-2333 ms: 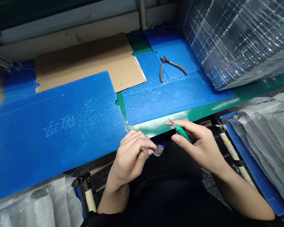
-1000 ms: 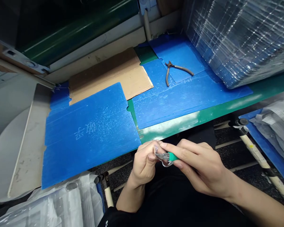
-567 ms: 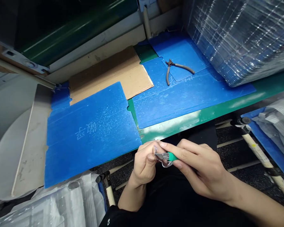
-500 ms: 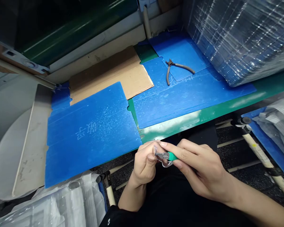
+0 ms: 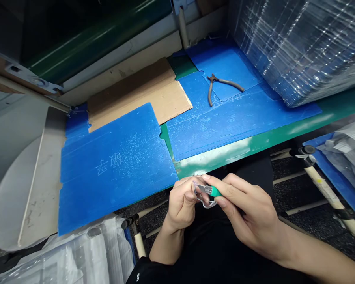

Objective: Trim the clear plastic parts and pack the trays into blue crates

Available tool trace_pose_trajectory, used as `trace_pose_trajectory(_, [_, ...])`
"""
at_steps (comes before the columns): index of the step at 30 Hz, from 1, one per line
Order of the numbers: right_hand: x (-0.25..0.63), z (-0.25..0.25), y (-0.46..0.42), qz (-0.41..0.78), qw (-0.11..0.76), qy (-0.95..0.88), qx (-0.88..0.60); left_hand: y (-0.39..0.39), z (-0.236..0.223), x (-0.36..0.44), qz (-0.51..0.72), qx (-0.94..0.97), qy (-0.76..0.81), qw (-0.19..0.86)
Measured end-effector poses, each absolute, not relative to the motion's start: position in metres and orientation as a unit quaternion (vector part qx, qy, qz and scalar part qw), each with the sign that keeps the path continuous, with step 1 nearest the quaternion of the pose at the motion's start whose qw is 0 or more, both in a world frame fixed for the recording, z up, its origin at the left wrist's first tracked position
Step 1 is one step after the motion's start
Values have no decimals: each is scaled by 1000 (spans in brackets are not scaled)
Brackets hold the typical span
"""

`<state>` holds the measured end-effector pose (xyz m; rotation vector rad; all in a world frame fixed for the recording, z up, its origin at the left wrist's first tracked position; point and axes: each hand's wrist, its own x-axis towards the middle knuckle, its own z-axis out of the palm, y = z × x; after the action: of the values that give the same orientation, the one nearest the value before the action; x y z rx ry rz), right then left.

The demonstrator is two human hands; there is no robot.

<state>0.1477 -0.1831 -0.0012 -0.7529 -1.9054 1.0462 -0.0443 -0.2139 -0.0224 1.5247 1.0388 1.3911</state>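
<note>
My left hand (image 5: 180,206) pinches a small transparent plastic piece (image 5: 205,203) between thumb and fingers. My right hand (image 5: 248,209) grips a green-handled craft knife (image 5: 214,191), its metal blade end (image 5: 202,189) at the plastic piece. The two hands nearly touch in front of my body, just below the front edge of the green bench. The blade's tip is hidden behind my left fingers. Blue corrugated plastic sheets (image 5: 115,169) lie beyond my hands, not touched by either.
A second blue sheet (image 5: 233,122) carries grey-handled pliers (image 5: 215,88). Brown cardboard (image 5: 136,94) lies behind the left sheet. A film-wrapped stack (image 5: 296,47) stands at the back right. Plastic-wrapped bundles lie at lower left (image 5: 77,252) and right (image 5: 349,157).
My hands have come together, bringing the knife's blade from apart to against the plastic piece. The view has swung, so the bench sits further right and higher. The hands have shifted only slightly lately.
</note>
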Motion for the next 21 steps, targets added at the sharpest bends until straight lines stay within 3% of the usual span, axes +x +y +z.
trace_pose_trajectory(7, [141, -12, -172, 428, 437, -702, -364, -218, -22, -36, 570, 562, 399, 448])
trace_pose_trajectory(12, [145, -17, -170, 461, 457, -642, -408, -210, -16, -31, 650, 455, 373, 481])
trace_pose_trajectory(21, [143, -38, -181, 574, 387, -563, -451, -196, 0, -42, 712, 303, 437, 458])
